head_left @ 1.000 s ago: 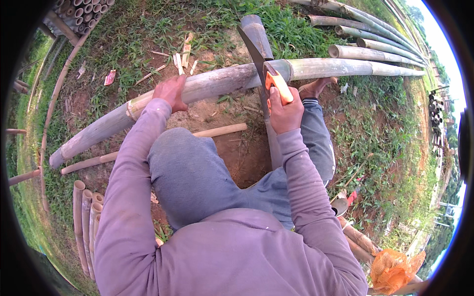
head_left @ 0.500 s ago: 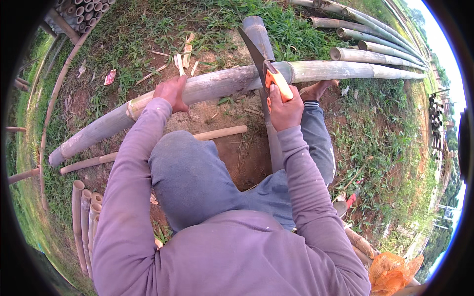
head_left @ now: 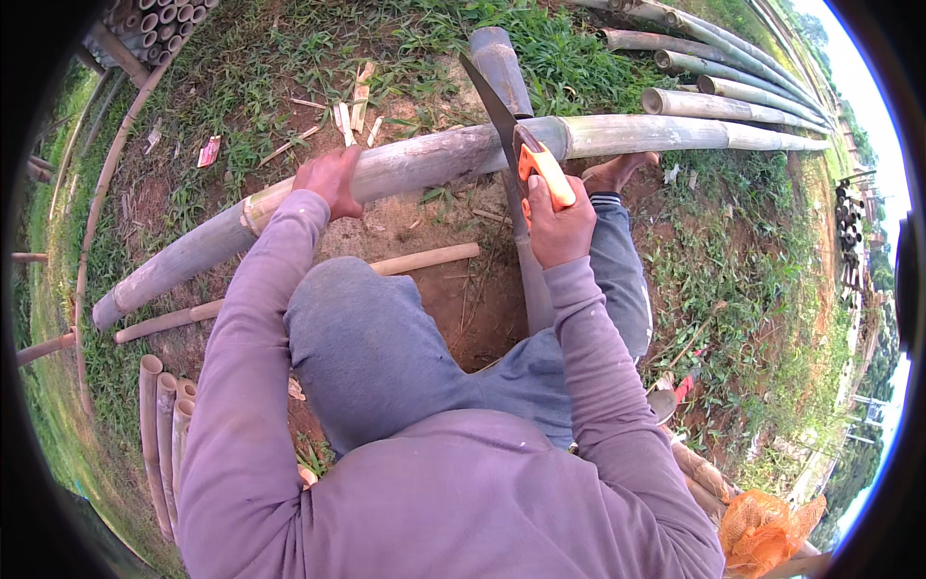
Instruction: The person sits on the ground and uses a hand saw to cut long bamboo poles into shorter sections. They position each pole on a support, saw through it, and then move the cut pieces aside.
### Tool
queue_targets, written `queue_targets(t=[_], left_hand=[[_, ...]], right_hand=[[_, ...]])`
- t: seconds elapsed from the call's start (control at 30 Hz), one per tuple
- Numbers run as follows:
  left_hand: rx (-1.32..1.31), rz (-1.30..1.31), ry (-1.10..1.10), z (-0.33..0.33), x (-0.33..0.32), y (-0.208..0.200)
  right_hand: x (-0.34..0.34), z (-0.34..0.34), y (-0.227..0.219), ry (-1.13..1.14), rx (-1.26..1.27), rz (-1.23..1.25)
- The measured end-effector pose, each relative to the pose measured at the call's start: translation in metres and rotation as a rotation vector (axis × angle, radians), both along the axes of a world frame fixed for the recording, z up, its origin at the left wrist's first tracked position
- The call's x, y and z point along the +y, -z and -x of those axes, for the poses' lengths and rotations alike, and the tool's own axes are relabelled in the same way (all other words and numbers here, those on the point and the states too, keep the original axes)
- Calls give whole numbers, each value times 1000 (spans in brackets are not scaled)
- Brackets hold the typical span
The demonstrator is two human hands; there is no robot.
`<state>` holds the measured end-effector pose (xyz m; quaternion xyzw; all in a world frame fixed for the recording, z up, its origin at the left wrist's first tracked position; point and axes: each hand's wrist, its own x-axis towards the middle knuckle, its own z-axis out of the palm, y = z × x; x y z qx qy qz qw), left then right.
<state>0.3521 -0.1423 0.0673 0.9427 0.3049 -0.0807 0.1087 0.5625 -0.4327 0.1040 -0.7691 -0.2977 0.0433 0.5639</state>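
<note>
A long, thick bamboo pole (head_left: 424,159) lies crosswise in front of me, over another bamboo piece (head_left: 500,72) that points away from me. My left hand (head_left: 330,183) is wrapped round the pole, left of its middle, near a pale node. In my right hand (head_left: 561,222) is the orange handle of a handsaw (head_left: 497,106). Its dark blade stands across the pole, just left of a joint, with the tip pointing away and slightly left. How deep the teeth sit in the bamboo cannot be made out. My bare right foot touches or nearly touches the pole's underside.
Several bamboo poles (head_left: 743,108) lie at the far right. Short cut lengths (head_left: 164,415) stand at the left, and a stack of bamboo ends (head_left: 169,27) is at the upper left. A thin stick (head_left: 424,259) lies by my knee. An orange mesh bag (head_left: 767,531) is at the lower right.
My right hand has pulled the saw handle slightly toward me, the blade staying across the pole. My left hand keeps its hold; the whole view has shifted slightly.
</note>
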Motion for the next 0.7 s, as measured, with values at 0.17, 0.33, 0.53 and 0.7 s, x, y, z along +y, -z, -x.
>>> queue_targets(t=[0.17, 0.33, 0.53, 0.7], left_hand=[[9, 27, -36, 12, 2, -1], [7, -25, -4, 6, -1, 4], [21, -7, -10, 0, -3, -3], [16, -22, -27, 14, 1, 7]], right_hand=[[-142, 87, -20, 27, 96, 77], [-119, 75, -6, 36, 135, 22], [11, -9, 18, -4, 40, 4], [-149, 94, -25, 11, 206, 118]])
